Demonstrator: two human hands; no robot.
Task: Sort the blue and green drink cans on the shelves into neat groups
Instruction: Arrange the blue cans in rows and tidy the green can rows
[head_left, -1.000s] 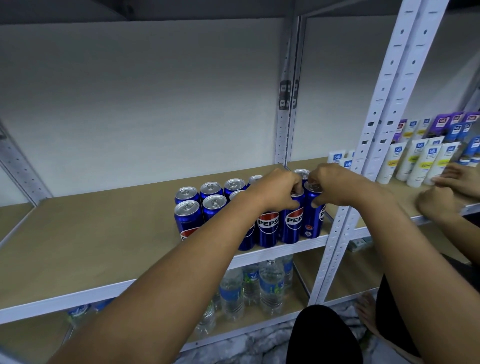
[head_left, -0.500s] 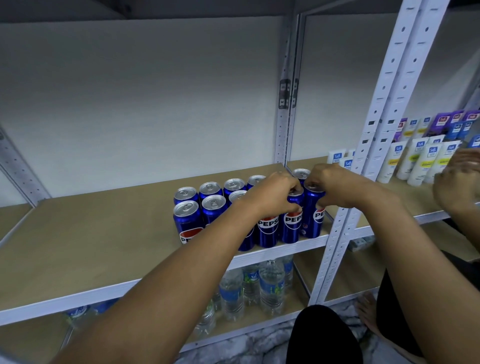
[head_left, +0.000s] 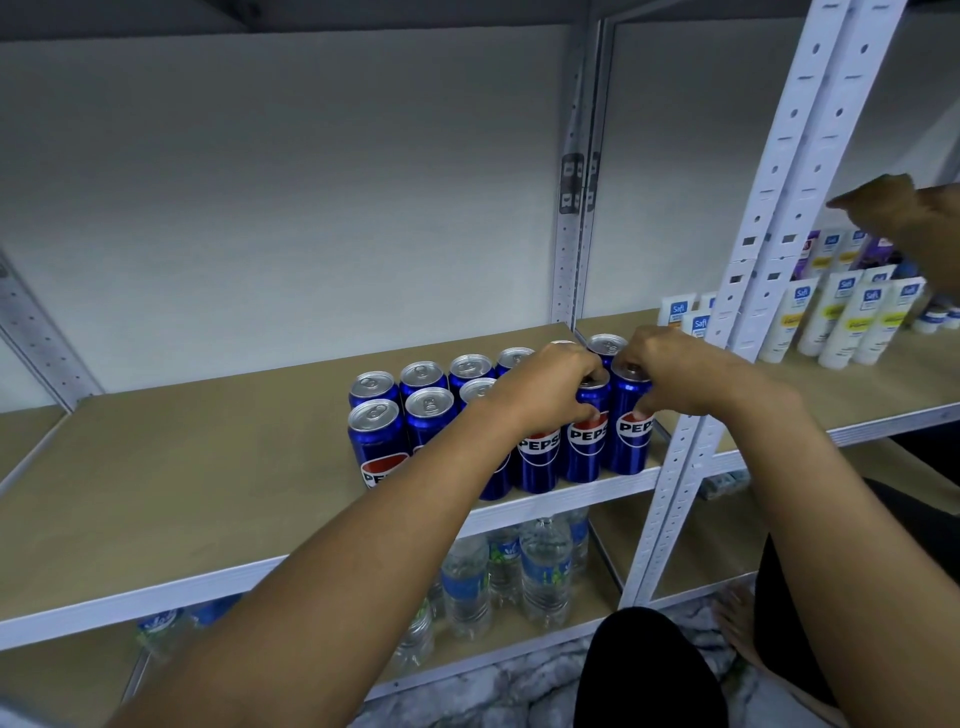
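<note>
Left hand (head_left: 545, 387): fingers curled round the top of a front-row Pepsi can (head_left: 588, 441).
Right hand (head_left: 670, 371): grips the rightmost Pepsi can (head_left: 629, 436).
Cans: two rows, right end of the shelf (head_left: 156, 467).

I see the blue drink cans (head_left: 498, 415) standing upright in a tight cluster at the right end of the wooden shelf (head_left: 182, 483), packed side by side in two rows. The near row sits right at the shelf's front edge, logos facing me; the far row shows only silver tops with pull tabs. My left hand (head_left: 545, 389) grips the top of one near-row can (head_left: 587, 441), and my right hand (head_left: 670, 371) grips the rightmost can (head_left: 631, 436) just beside it
</note>
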